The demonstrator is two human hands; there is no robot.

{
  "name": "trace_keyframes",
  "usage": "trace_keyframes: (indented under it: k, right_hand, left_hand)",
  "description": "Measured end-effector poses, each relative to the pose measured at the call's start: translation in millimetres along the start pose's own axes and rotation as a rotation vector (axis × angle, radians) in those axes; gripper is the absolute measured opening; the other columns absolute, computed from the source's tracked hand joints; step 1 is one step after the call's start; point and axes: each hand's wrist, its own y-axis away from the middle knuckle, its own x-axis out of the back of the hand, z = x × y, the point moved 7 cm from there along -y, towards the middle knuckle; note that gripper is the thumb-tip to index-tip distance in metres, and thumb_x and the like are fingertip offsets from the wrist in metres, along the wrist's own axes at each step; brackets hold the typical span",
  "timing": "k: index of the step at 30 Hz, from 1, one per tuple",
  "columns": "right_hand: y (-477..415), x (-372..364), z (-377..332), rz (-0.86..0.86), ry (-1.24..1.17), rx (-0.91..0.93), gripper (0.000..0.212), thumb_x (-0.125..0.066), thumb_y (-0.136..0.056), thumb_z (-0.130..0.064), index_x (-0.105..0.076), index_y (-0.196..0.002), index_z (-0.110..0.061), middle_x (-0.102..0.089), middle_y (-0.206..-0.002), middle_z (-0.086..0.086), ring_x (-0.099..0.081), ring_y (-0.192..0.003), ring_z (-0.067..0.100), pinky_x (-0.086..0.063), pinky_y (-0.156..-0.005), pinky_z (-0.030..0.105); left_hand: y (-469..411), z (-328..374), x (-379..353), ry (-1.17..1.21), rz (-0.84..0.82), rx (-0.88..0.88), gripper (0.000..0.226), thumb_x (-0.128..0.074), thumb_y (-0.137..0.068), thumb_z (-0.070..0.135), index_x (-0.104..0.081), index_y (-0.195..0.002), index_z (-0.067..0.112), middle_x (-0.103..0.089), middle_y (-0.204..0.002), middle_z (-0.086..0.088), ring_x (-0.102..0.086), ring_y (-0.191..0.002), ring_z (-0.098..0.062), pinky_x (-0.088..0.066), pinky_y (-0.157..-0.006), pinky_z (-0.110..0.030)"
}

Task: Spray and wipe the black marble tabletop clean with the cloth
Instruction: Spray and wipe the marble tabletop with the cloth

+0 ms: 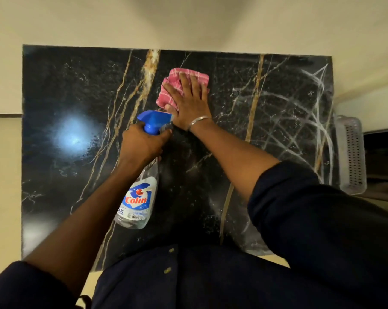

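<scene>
I am in the wiping step, as I judge it; my right hand (189, 101) lies flat with fingers spread on the pink cloth (177, 85), pressing it onto the black marble tabletop (66, 85) near the far edge, about midway across; the cloth is bunched, its long axis running from near-left to far-right under my palm; my left hand (141, 143) is wrapped tight around the neck of the spray bottle (137, 197), held above the tabletop just beside my right wrist; the bottle's long axis runs roughly from me toward the far edge, base nearest me, blue trigger head (154, 120) farthest, nozzle pointing right toward my wiping hand; I cannot tell whether a finger sits on the trigger; white scribbled marks (300, 112) cover the right part of the marble, well apart from the cloth, so much of the job looks undone; the next move, I judge, calls for sweeping the cloth rightward over those marks with firm pressure, perhaps after turning the nozzle that way for a spray; a pale perforated basket (351, 155) sits just past the right edge
</scene>
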Motion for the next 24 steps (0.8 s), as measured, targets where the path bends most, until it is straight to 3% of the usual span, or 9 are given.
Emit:
trace_keyframes:
  k: [5, 9, 12, 15, 18, 22, 24]
  right_hand:
    - [-14.9, 2.4, 10.3, 0.003, 0.023, 0.041, 0.080, -0.046, -0.087, -0.060, -0.010, -0.155, -0.039, 0.001, -0.164, 0.010, 0.005, -0.149, 0.038, 0.001, -0.118, 0.060]
    - [0.9, 4.9, 41.3, 0.057, -0.011, 0.026, 0.062, -0.032, -0.095, -0.052, -0.020, -0.154, -0.034, -0.008, -0.164, 0.006, -0.003, -0.150, 0.032, -0.005, -0.119, 0.056]
    - [26.5, 1.1, 96.1, 0.125, 0.006, -0.063, 0.060, -0.029, -0.097, -0.055, -0.018, -0.153, -0.038, -0.009, -0.164, 0.005, -0.007, -0.150, 0.032, -0.007, -0.119, 0.056]
    - [47.9, -0.6, 162.3, 0.138, 0.009, -0.181, 0.060, -0.025, -0.097, -0.054, -0.014, -0.154, -0.039, -0.007, -0.164, 0.006, -0.005, -0.150, 0.033, -0.008, -0.119, 0.057]
    - [62.5, 5.6, 202.0, 0.171, -0.023, -0.320, 0.059, -0.025, -0.098, -0.052, -0.017, -0.154, -0.037, -0.011, -0.164, 0.009, -0.009, -0.150, 0.035, -0.009, -0.119, 0.055]
    - [59.8, 7.8, 188.0, 0.216, -0.118, -0.550, 0.059, -0.031, -0.099, -0.048, -0.017, -0.154, -0.036, -0.010, -0.164, 0.010, -0.008, -0.149, 0.037, -0.006, -0.119, 0.056]
    - [48.2, 7.1, 157.0, 0.191, -0.139, -0.513, 0.060, -0.032, -0.100, -0.046, -0.012, -0.155, -0.036, -0.004, -0.164, 0.011, -0.002, -0.149, 0.039, -0.001, -0.119, 0.059]
  left_hand:
    - [-14.0, 36.3, -7.3, -0.026, -0.002, -0.043, 0.032, -0.072, -0.082, 0.035, -0.062, -0.105, 0.015, -0.069, -0.080, 0.000, -0.068, -0.066, -0.011, -0.054, -0.061, -0.023]
    - [-22.7, 69.0, -15.1, -0.043, 0.017, -0.127, 0.023, -0.072, -0.082, 0.035, -0.058, -0.096, 0.023, -0.063, -0.071, 0.008, -0.062, -0.061, -0.005, -0.051, -0.059, -0.018]
    - [-29.6, 74.4, -26.9, -0.008, -0.042, -0.127, 0.028, -0.072, -0.083, 0.031, -0.058, -0.105, 0.021, -0.068, -0.083, 0.001, -0.069, -0.070, -0.013, -0.060, -0.071, -0.031]
    - [-31.5, 73.5, -34.1, 0.006, -0.078, -0.117, 0.037, -0.072, -0.085, 0.029, -0.056, -0.115, 0.016, -0.070, -0.091, -0.004, -0.071, -0.071, -0.017, -0.061, -0.069, -0.033]
    - [-30.0, 71.2, -31.7, 0.009, -0.049, -0.117, 0.039, -0.074, -0.083, 0.030, -0.058, -0.114, 0.014, -0.071, -0.088, -0.004, -0.071, -0.067, -0.015, -0.062, -0.065, -0.033]
    - [-20.8, 66.9, -28.7, 0.037, -0.061, -0.111, 0.037, -0.073, -0.084, 0.028, -0.056, -0.115, 0.018, -0.071, -0.089, -0.005, -0.071, -0.068, -0.017, -0.062, -0.066, -0.035]
    - [-16.0, 65.9, -27.6, 0.044, -0.052, -0.113, 0.031, -0.073, -0.083, 0.026, -0.055, -0.107, 0.021, -0.071, -0.090, -0.007, -0.072, -0.074, -0.022, -0.062, -0.072, -0.041]
